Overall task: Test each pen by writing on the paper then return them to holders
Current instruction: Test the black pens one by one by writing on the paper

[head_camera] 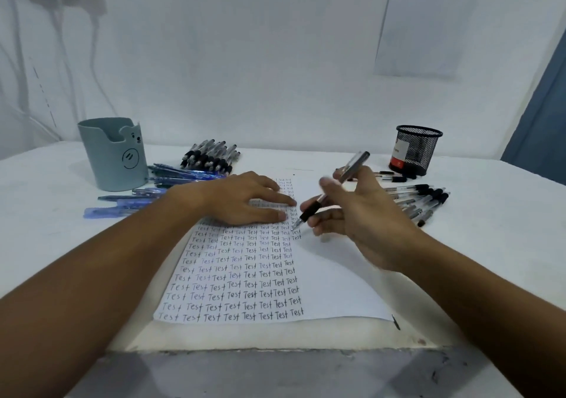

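A white paper (330, 281) covered with rows of the word "Test" lies in the middle of the table. My left hand (245, 197) presses flat on its upper part with straight fingers. My right hand (361, 211) holds a black-grip pen (330, 194) tilted, its tip just above the paper beside the last written column. A grey-blue bear holder (115, 154) stands at the back left. At the back right is a black mesh holder (415, 149).
Blue pens (171, 180) lie beside the bear holder, with a pile of black pens (211, 157) behind them. More black pens (419, 201) lie right of my right hand. A printed sheet (425, 21) hangs on the wall. The table's front edge (275, 350) is near me.
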